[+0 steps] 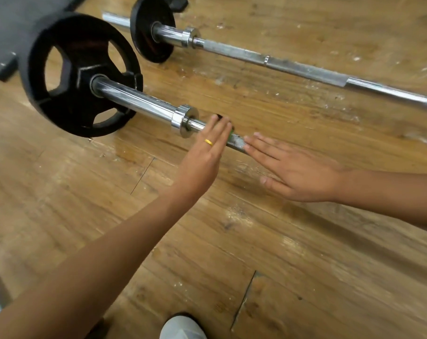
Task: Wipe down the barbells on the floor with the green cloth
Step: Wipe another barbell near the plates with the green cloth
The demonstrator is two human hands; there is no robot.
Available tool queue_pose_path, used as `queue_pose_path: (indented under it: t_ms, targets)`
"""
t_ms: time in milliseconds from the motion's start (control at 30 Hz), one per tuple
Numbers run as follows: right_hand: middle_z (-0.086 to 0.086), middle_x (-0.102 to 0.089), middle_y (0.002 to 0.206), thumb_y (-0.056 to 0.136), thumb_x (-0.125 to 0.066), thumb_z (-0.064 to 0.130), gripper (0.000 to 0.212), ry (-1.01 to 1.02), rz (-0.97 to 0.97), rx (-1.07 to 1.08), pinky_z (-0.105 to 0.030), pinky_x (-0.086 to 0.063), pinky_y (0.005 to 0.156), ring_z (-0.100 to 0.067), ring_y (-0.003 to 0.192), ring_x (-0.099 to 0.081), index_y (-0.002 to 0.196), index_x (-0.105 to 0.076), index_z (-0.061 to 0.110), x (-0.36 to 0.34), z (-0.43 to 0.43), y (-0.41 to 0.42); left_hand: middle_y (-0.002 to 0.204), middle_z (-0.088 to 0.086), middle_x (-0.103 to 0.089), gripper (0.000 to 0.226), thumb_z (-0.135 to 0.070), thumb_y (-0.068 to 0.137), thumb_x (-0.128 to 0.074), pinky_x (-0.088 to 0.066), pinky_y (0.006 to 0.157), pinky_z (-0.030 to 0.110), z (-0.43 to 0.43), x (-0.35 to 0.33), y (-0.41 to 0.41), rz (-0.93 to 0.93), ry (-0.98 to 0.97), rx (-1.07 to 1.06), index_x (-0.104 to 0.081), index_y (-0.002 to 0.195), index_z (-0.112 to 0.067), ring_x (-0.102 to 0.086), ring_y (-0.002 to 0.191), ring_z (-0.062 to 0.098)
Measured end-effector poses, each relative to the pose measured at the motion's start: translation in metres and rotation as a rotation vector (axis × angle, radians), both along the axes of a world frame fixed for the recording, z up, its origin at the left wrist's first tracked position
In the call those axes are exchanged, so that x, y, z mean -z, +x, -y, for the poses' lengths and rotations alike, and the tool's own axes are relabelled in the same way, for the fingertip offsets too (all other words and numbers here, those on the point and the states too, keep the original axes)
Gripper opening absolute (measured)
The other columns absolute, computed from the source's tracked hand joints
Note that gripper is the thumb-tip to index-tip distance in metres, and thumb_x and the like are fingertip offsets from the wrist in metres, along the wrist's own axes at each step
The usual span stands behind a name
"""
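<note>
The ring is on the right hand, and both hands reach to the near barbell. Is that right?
Not quite. The head view shows the ring on the left hand, not the right hand. The rest is right: both hands reach to the near barbell.

We held our left hand (pixel 205 155) out, fingers straight and together. Our right hand (pixel 298 172) lay flat just right of it, fingers straight.
</note>
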State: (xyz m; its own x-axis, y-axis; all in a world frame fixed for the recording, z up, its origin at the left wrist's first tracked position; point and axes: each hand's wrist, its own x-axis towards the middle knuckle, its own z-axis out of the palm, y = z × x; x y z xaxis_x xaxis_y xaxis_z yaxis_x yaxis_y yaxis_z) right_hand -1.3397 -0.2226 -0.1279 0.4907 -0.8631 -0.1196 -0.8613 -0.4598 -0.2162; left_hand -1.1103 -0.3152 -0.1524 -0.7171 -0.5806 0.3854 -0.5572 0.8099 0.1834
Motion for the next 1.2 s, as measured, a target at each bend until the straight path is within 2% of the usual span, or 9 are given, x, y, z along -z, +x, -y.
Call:
queue_pose_path:
  t_ms: [133, 367, 467, 633, 767, 867, 1000, 1100, 1200]
  targets:
    - [-0.006, 0.013, 0.166, 0.103, -0.022, 0.054, 0.075, 0.010, 0.042, 0.007, -0.028, 0.003, 0.124, -0.016, 0.153, 0.016, 0.159, 0.004, 0.012, 0.002, 0.005, -0.008, 0.153, 0.020, -0.045, 0.057, 0.021, 0.090, -0.045, -0.037, 0.116, 0.051, 0.003, -0.005, -0.011, 0.050, -0.012, 0.136, -0.046, 0.145, 0.008, -0.034, 0.147, 0.039]
    - [-0.003, 0.011, 0.167, 0.103, -0.030, 0.049, 0.074, 0.015, 0.098, 0.017, -0.033, -0.007, 0.126, -0.015, 0.154, 0.013, 0.159, 0.000, 0.012, 0.004, 0.015, -0.021, 0.157, 0.016, -0.040, 0.065, 0.023, 0.088, -0.046, -0.036, 0.118, 0.045, 0.022, -0.007, -0.016, -0.082, 0.156, -0.246, -0.041, 0.149, 0.002, -0.024, 0.152, 0.035]
    - [-0.004, 0.011, 0.167, 0.100, -0.031, 0.051, 0.077, 0.007, 0.074, 0.021, -0.037, -0.011, 0.126, -0.016, 0.154, 0.012, 0.159, 0.001, 0.012, 0.004, 0.018, -0.024, 0.156, 0.016, -0.042, 0.066, 0.024, 0.086, -0.047, -0.039, 0.116, 0.046, 0.022, -0.007, -0.025, -0.087, 0.156, -0.237, -0.043, 0.148, 0.002, -0.026, 0.151, 0.037]
    - [-0.001, 0.015, 0.166, 0.101, -0.035, 0.050, 0.079, -0.002, 0.050, 0.026, -0.040, -0.017, 0.125, -0.015, 0.153, 0.015, 0.159, 0.007, 0.015, 0.005, 0.022, -0.031, 0.159, 0.013, -0.038, 0.071, 0.025, 0.086, -0.050, -0.021, 0.118, 0.028, 0.011, -0.006, -0.035, 0.012, 0.095, -0.062, -0.038, 0.152, 0.000, -0.024, 0.152, 0.032]
    - [-0.003, 0.016, 0.167, 0.099, -0.032, 0.053, 0.082, -0.027, 0.035, 0.016, -0.041, -0.020, 0.124, -0.016, 0.154, 0.013, 0.159, 0.007, 0.014, 0.006, 0.024, -0.034, 0.162, 0.010, -0.033, 0.069, 0.020, 0.092, -0.044, -0.030, 0.118, 0.037, 0.031, -0.009, -0.029, -0.030, 0.162, -0.245, -0.033, 0.155, -0.005, -0.018, 0.154, 0.029]
    - [-0.004, 0.017, 0.167, 0.096, -0.025, 0.057, 0.084, -0.043, -0.018, 0.012, -0.043, -0.021, 0.124, -0.017, 0.154, 0.014, 0.160, 0.008, 0.013, 0.005, 0.023, -0.035, 0.163, 0.009, -0.031, 0.068, 0.019, 0.093, -0.045, -0.032, 0.117, 0.035, 0.035, -0.009, -0.031, -0.050, 0.181, -0.318, -0.033, 0.155, -0.005, -0.016, 0.155, 0.028]
    - [-0.008, 0.012, 0.167, 0.095, -0.029, 0.056, 0.086, -0.061, -0.043, 0.013, -0.040, -0.016, 0.124, -0.020, 0.154, 0.012, 0.160, 0.003, 0.009, 0.005, 0.022, -0.032, 0.163, 0.012, -0.031, 0.071, 0.023, 0.088, -0.048, -0.037, 0.117, 0.043, 0.020, -0.006, -0.034, -0.023, 0.165, -0.233, -0.034, 0.154, -0.001, -0.017, 0.154, 0.032]
    - [-0.007, 0.014, 0.167, 0.094, -0.026, 0.058, 0.087, -0.060, -0.055, 0.009, -0.038, -0.011, 0.124, -0.019, 0.154, 0.014, 0.160, 0.005, 0.010, 0.006, 0.019, -0.028, 0.163, 0.012, -0.032, 0.071, 0.023, 0.088, -0.049, -0.036, 0.114, 0.038, 0.018, -0.005, -0.028, -0.017, 0.163, -0.214, -0.035, 0.153, -0.001, -0.020, 0.153, 0.032]
    - [-0.008, 0.015, 0.167, 0.095, -0.026, 0.057, 0.086, -0.071, -0.078, -0.004, -0.036, -0.008, 0.123, -0.019, 0.154, 0.015, 0.159, 0.009, 0.011, 0.006, 0.016, -0.026, 0.163, 0.010, -0.032, 0.073, 0.022, 0.088, -0.049, -0.025, 0.116, 0.032, 0.025, -0.007, -0.018, -0.027, 0.157, -0.251, -0.034, 0.154, -0.004, -0.020, 0.154, 0.029]
